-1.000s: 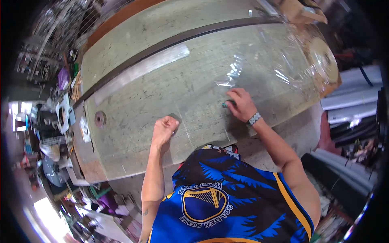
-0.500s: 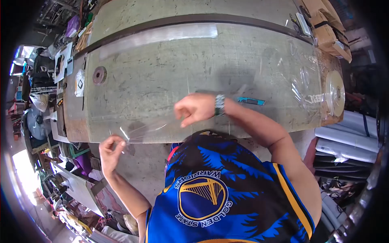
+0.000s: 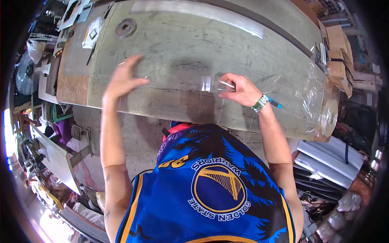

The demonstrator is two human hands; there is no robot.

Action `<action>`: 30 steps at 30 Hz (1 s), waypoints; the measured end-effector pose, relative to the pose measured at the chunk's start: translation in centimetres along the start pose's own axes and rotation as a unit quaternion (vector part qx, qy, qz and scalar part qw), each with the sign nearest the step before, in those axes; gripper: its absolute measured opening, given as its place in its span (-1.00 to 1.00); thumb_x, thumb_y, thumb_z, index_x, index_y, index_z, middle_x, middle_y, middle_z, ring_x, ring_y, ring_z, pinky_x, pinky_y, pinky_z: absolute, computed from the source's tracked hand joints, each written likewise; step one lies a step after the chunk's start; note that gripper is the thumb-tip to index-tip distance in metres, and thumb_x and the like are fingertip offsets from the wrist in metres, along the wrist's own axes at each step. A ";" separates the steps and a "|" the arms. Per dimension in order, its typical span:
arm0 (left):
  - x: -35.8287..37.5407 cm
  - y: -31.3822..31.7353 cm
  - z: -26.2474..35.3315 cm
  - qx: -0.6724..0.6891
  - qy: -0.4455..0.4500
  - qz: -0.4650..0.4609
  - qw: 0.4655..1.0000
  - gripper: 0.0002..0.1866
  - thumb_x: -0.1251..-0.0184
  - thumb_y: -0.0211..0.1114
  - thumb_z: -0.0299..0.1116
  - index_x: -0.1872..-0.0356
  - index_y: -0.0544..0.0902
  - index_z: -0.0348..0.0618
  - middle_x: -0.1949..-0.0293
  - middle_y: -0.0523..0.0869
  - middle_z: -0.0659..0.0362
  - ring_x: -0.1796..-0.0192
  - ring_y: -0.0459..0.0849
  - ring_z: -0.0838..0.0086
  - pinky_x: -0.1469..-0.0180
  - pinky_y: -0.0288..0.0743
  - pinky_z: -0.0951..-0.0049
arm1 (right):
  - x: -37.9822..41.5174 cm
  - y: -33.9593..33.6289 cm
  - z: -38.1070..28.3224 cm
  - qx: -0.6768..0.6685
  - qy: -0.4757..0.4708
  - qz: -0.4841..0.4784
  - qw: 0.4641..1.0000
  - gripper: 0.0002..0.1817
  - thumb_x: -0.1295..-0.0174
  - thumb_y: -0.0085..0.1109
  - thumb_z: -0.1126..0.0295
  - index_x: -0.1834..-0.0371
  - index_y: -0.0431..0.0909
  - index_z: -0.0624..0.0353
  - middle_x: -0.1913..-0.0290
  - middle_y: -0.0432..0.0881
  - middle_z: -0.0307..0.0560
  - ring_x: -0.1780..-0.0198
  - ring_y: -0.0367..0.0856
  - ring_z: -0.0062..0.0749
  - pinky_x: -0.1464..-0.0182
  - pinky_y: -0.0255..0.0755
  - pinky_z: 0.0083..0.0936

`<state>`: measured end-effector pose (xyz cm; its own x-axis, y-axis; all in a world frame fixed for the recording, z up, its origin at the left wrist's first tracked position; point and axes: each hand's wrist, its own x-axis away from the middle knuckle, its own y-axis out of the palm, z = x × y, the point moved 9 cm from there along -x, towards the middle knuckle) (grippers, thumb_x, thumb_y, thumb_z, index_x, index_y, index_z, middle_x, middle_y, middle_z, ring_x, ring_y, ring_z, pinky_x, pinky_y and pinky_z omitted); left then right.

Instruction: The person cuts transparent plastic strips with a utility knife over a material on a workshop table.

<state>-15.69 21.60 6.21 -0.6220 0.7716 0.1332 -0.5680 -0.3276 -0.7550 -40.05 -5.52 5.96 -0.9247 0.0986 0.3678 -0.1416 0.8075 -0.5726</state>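
My left hand [image 3: 125, 79] is over the left part of the worktable [image 3: 162, 48], slightly blurred, its thumb and fingers spread with nothing clear between them. At the table's middle right, my right hand [image 3: 242, 90] curls its fingers around a piece of clear plastic film [image 3: 206, 83]. The film is hard to see apart from its bright glints, and its full outline cannot be made out. A blue cutter knife [image 3: 275, 103] lies just beyond my right wrist, partly hidden by it. A green and white band circles that wrist.
A brown tape roll [image 3: 125, 28] lies at the back left beside a small plastic packet [image 3: 93, 33]. Crumpled clear film and a large pale roll [image 3: 329, 114] occupy the right end. A dark bar [image 3: 279, 30] crosses the back, near a cardboard box [image 3: 339, 60].
My left hand has gone from a pinch at the front edge to spread fingers over the table. My right hand has moved right, near the knife. The camera view has shifted.
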 end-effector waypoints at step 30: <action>1.0 -4.3 -12.6 0.174 -0.082 -0.333 0.923 -0.77 -0.17 0.55 -0.32 0.26 0.83 -0.28 0.35 0.85 0.14 0.30 0.77 0.50 0.22 0.61 0.41 | -2.5 3.0 5.0 -0.026 0.146 0.086 0.985 -0.76 -0.30 0.47 0.32 0.38 0.62 0.19 0.58 0.48 -0.36 0.51 0.34 -0.66 0.44 0.27 -0.52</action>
<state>-7.06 30.62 1.55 -0.1304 0.7817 0.6099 -0.9745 0.0121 -0.2240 -39.93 -6.25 -0.40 -0.7909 0.3934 0.4687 0.0337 0.7928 -0.6086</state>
